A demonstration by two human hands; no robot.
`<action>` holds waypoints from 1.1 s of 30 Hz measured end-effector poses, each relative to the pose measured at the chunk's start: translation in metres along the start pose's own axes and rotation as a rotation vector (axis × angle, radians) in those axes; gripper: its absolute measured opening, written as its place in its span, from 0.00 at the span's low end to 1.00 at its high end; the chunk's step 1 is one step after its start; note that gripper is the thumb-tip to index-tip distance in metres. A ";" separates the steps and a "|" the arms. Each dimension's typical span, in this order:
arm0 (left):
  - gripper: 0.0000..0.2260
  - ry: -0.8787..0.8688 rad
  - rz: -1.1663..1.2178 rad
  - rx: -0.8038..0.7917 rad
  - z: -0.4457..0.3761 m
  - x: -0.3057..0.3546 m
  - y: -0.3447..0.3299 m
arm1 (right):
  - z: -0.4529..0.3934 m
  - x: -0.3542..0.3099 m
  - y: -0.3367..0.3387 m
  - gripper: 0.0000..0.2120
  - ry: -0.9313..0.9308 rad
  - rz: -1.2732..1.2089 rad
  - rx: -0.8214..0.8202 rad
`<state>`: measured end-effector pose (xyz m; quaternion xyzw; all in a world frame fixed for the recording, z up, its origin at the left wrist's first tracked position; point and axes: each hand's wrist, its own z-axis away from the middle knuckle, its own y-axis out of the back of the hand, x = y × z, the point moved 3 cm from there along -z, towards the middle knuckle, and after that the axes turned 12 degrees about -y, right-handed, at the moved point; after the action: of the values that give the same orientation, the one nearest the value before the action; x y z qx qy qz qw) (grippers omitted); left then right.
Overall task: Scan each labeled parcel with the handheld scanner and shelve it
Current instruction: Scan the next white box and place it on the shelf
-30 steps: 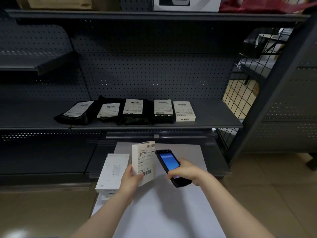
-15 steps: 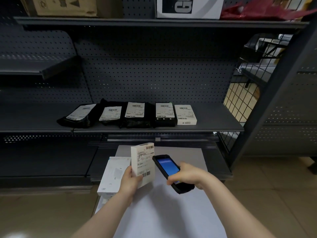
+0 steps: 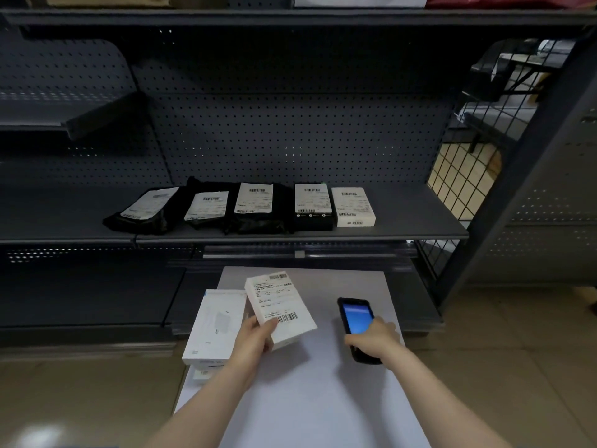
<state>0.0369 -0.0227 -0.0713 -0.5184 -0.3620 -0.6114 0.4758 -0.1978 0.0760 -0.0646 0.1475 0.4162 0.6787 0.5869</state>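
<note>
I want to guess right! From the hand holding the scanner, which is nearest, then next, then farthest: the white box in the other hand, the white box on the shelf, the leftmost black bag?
1. Held white box, left of the right hand.
2. Shelf white box, row's right end.
3. Leftmost black bag, row's far left.

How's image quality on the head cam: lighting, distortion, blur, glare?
Head view: dim overall, the shelving nearly black; wide-angle bending bows the shelf edges and right upright; scanner screen blooms blue, unreadable; barcode on the held box shows, its fine print smeared; left hand and right hand slightly soft; bright glare patch on the floor bottom left.
</note>
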 end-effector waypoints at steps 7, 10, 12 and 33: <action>0.09 0.054 0.072 -0.094 0.001 -0.015 -0.007 | -0.024 0.025 -0.013 0.39 -0.071 0.012 0.155; 0.13 0.082 0.097 -0.124 -0.001 -0.021 -0.007 | -0.029 0.031 -0.018 0.41 -0.064 0.032 0.176; 0.15 0.087 0.072 -0.140 -0.003 -0.024 -0.007 | -0.032 0.032 -0.020 0.42 -0.059 0.051 0.190; 0.12 0.048 0.203 -0.225 -0.006 0.009 -0.035 | 0.029 -0.014 -0.009 0.19 0.302 -0.476 -0.436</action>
<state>0.0019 -0.0201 -0.0616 -0.5877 -0.2257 -0.6091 0.4824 -0.1681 0.0742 -0.0496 -0.1844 0.3661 0.6099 0.6782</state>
